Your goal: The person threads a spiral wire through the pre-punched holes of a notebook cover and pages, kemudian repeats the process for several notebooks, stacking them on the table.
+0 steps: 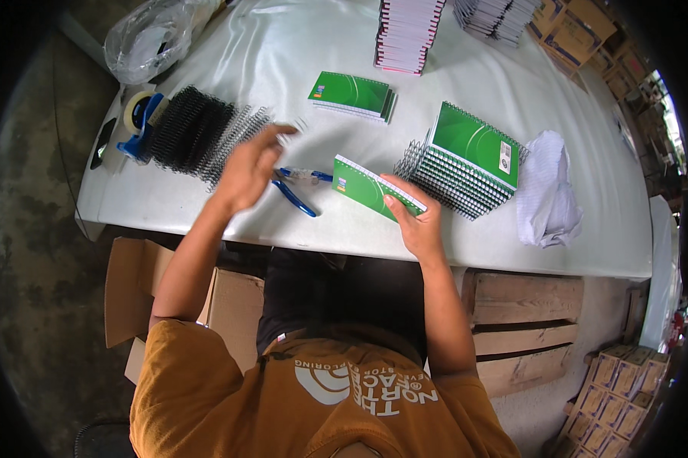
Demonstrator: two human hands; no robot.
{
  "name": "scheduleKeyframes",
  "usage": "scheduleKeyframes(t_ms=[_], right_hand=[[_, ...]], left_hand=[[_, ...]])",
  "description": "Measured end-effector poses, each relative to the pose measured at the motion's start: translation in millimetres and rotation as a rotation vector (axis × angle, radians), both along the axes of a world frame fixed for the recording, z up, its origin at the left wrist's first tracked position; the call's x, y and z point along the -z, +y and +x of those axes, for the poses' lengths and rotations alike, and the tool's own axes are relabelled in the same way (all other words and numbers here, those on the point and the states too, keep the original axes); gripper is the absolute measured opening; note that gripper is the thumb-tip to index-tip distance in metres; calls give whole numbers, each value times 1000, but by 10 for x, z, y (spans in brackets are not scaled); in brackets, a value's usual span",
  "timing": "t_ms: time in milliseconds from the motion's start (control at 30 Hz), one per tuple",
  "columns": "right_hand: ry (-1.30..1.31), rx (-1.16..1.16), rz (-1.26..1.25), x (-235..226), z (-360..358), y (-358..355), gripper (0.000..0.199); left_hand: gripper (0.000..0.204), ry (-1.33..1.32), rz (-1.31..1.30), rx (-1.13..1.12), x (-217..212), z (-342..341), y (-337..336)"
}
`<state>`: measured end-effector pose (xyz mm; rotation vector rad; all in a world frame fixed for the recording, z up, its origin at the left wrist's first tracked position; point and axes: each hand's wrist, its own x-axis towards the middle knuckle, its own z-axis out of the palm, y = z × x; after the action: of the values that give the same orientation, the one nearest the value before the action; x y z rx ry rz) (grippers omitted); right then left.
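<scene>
My right hand (pixel 418 221) grips a small green-covered notebook (pixel 370 188) by its right end, thumb on the cover. A row of punched holes runs along its upper edge, and no wire shows in them. My left hand (pixel 254 169) is raised at the right side of a pile of silver wire coils (pixel 233 141). Its fingers are pinched on a short wire coil (pixel 292 136), which is blurred. Blue-handled pliers (pixel 294 200) lie on the table between my hands. Further back rests a small stack of green notebooks (pixel 351 95).
Black coils (pixel 187 126) lie beside a blue tape dispenser (pixel 139 126). At right, wire-bound green notebooks (pixel 473 153) are stacked near a crumpled white cloth (pixel 546 191). A tall notebook stack (pixel 406 38) and a plastic bag (pixel 149 46) stand at the back. An open carton (pixel 237 313) sits below the table edge.
</scene>
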<state>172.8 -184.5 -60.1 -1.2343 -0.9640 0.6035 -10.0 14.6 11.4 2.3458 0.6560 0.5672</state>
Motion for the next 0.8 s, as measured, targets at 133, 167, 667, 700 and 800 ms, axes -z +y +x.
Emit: scheduleKeyframes(t_ms=[133, 167, 667, 700, 800], right_hand=[[-9, -31, -16, 7, -24, 32, 28], [-9, -45, -26, 9, -13, 27, 27], [-50, -47, -18, 58, -22, -4, 25], [-65, -41, -9, 67, -26, -3, 26], [-124, -25, 10, 65, -53, -6, 27]], left_hand=[[38, 162, -203, 109, 127, 28, -187], [37, 159, -200, 99, 136, 56, -182], [29, -14, 2, 290, -103, 219, -69], [38, 11, 36, 286, -91, 226, -89], [50, 319, 482, 489, -194, 205, -85]])
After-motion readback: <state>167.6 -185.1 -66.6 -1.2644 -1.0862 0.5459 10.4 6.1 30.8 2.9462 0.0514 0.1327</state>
